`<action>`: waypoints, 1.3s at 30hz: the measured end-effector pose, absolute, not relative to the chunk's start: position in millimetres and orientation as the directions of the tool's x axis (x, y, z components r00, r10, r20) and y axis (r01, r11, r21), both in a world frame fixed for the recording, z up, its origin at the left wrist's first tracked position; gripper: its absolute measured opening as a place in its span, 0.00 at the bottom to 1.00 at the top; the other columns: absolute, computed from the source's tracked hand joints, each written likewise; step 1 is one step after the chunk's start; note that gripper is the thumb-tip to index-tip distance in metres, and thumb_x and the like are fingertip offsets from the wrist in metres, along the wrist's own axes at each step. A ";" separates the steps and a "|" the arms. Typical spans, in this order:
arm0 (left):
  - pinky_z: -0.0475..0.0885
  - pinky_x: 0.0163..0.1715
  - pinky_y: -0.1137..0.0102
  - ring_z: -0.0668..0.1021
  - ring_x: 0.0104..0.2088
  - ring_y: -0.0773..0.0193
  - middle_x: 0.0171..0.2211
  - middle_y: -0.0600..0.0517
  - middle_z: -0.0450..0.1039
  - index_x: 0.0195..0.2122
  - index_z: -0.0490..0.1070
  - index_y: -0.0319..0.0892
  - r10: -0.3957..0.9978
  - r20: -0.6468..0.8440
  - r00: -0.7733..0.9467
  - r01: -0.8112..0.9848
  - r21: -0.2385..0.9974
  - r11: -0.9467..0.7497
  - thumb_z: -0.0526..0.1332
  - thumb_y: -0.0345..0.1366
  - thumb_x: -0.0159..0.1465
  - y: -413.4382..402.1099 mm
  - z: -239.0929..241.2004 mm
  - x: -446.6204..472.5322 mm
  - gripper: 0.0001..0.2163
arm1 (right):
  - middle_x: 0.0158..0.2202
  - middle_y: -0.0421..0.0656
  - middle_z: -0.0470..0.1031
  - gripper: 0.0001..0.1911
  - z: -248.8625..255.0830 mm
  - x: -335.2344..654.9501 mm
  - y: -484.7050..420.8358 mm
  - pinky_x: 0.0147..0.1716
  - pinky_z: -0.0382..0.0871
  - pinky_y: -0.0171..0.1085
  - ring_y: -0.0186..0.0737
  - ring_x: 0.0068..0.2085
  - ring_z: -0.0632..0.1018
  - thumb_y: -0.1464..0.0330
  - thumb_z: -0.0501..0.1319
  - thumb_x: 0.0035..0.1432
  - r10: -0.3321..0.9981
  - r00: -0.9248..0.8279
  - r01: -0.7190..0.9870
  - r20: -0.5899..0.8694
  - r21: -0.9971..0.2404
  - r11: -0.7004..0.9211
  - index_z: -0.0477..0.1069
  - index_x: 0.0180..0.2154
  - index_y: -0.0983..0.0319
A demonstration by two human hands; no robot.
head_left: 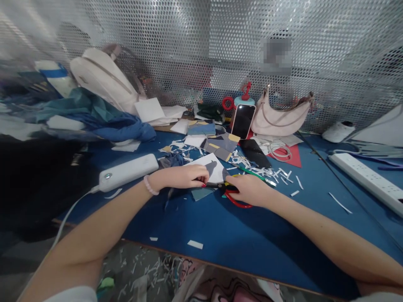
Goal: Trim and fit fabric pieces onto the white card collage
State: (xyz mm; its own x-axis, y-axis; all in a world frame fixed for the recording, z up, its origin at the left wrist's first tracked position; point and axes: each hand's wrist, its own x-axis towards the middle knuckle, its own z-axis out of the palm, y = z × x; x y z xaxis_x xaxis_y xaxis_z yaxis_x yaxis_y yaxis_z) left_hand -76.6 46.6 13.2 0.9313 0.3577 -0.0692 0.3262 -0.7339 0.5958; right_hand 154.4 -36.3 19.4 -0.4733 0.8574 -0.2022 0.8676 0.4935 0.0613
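Note:
My left hand [192,175], wearing a pink bead bracelet, has its fingers curled over the near edge of a white piece with a grey patch [214,167], which looks like paper or card. Opposite it, my right hand [247,188] is closed around scissors [238,204] with red and yellow handles. Their dark blades point left, along the near edge of the white piece, toward my left fingertips. A small grey-green piece [201,193] lies beneath the blades. Just beyond my right hand rests a slim green tool with a metal end [252,172].
White scraps [281,174] and grey-yellow pieces [222,144] litter the blue table [189,222]. A phone [244,119] leans upright at the back beside a pink handbag [280,115]. On the left is a white power bank [129,172] with a cable; a power strip [371,178] lies right.

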 end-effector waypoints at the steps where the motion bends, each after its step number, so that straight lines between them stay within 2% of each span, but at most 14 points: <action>1: 0.67 0.41 0.68 0.71 0.38 0.60 0.35 0.50 0.71 0.34 0.67 0.44 0.359 -0.070 0.931 0.328 0.596 -0.733 0.54 0.35 0.65 46.8 13.4 -76.3 0.05 | 0.31 0.43 0.79 0.03 19.1 154.2 -36.2 0.24 0.50 0.34 0.39 0.29 0.77 0.69 0.62 0.61 0.856 -0.473 0.867 -0.207 0.061 0.494 0.68 0.38 0.60; 9: 0.67 0.40 0.68 0.71 0.37 0.60 0.34 0.49 0.69 0.32 0.65 0.44 0.390 -0.068 0.918 0.356 0.574 -0.737 0.51 0.36 0.66 43.7 13.4 -73.5 0.07 | 0.32 0.45 0.79 0.05 22.7 150.4 -38.2 0.24 0.50 0.34 0.40 0.29 0.77 0.70 0.61 0.61 0.853 -0.476 0.863 -0.216 0.074 0.500 0.69 0.40 0.61; 18: 0.68 0.41 0.66 0.71 0.35 0.59 0.33 0.50 0.68 0.32 0.64 0.43 0.386 -0.071 0.920 0.363 0.527 -0.768 0.50 0.37 0.66 44.9 7.1 -71.5 0.07 | 0.34 0.46 0.78 0.08 16.6 146.5 -40.2 0.25 0.50 0.35 0.39 0.29 0.76 0.68 0.58 0.62 0.848 -0.508 0.844 -0.153 0.108 0.525 0.71 0.42 0.62; 29: 0.68 0.39 0.68 0.71 0.34 0.60 0.33 0.50 0.68 0.32 0.62 0.43 0.376 -0.098 0.921 0.374 0.488 -0.789 0.50 0.35 0.65 45.3 7.9 -69.3 0.06 | 0.31 0.48 0.79 0.14 26.2 144.8 -25.5 0.25 0.47 0.37 0.41 0.28 0.76 0.62 0.57 0.67 0.769 -0.588 0.739 -0.249 0.221 0.636 0.71 0.46 0.65; 39: 0.67 0.37 0.67 0.70 0.33 0.61 0.33 0.49 0.67 0.31 0.60 0.44 0.371 -0.129 0.920 0.383 0.498 -0.778 0.48 0.39 0.68 48.2 6.6 -69.2 0.09 | 0.27 0.47 0.77 0.14 19.7 146.3 -16.4 0.25 0.49 0.36 0.39 0.25 0.73 0.63 0.56 0.68 0.738 -0.606 0.706 -0.297 0.226 0.671 0.71 0.47 0.66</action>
State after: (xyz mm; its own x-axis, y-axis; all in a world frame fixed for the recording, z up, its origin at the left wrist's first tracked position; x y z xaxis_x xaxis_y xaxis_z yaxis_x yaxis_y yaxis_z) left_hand -69.2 48.2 6.6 0.9198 0.3706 -0.1288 0.3832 -0.7779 0.4980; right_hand 146.3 -16.4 19.7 -0.6063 0.7377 -0.2970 0.7060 0.6712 0.2261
